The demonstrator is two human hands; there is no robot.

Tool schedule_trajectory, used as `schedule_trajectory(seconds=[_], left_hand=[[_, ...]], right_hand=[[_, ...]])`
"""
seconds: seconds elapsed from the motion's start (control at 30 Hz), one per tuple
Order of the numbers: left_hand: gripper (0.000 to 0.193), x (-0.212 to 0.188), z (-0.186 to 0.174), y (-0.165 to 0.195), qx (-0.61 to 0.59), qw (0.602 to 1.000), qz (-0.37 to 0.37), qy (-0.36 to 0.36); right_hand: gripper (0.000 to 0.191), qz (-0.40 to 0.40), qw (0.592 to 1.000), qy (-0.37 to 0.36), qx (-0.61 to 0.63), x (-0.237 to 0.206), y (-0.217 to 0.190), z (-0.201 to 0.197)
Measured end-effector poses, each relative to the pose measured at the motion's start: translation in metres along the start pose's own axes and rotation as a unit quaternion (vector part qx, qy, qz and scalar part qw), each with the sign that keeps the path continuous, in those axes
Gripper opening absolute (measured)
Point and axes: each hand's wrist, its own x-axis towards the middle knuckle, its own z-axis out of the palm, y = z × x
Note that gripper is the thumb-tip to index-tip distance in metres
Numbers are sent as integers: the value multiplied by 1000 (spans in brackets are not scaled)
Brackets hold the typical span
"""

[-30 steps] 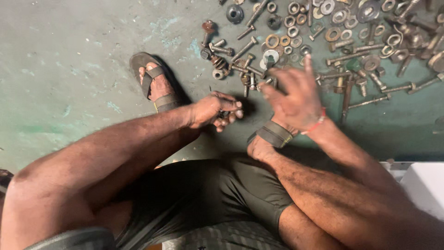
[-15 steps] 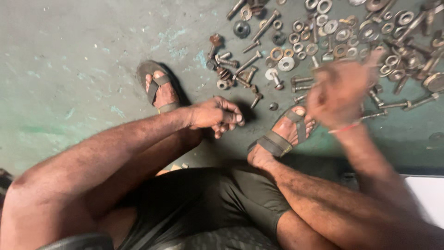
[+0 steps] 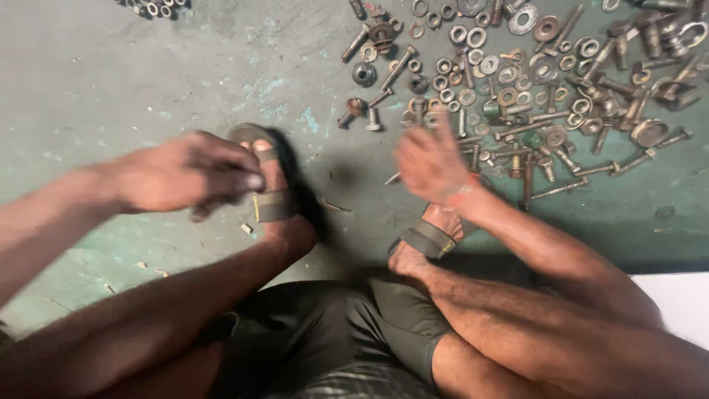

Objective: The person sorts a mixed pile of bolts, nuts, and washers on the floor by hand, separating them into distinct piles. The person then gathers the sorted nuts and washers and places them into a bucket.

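Scattered bolts, nuts and washers [image 3: 532, 81], rusty, lie on the green floor [image 3: 111, 74], just beyond the right hand [image 3: 432, 162]. That hand hovers at the pile's near edge, blurred; fingers look spread loose, whether its grip holds anything cannot be told. Left hand [image 3: 185, 177], well apart from the pile, blurred too, fingers curled in; closed or holding something cannot be told. Just under the left grip: sandalled left foot [image 3: 273, 203]. Below the right grip: sandalled right foot [image 3: 428, 236]. Small second cluster of nuts [image 3: 151, 7] far up from the left grip.
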Motion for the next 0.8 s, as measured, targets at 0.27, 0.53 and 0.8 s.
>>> schedule_trajectory(seconds=[0.27, 0.53, 0.8], left_hand=[[26, -15, -23, -40, -143, 988, 50, 33], [17, 62, -3, -90, -524, 810, 238, 111], [19, 106, -6, -150, -684, 646, 321, 104]], right_hand=[[16, 133, 990, 55, -3, -47, 21, -83], [34, 55, 994, -54, -79, -3, 19, -54], [19, 138, 990, 15, 7, 26, 6, -62]])
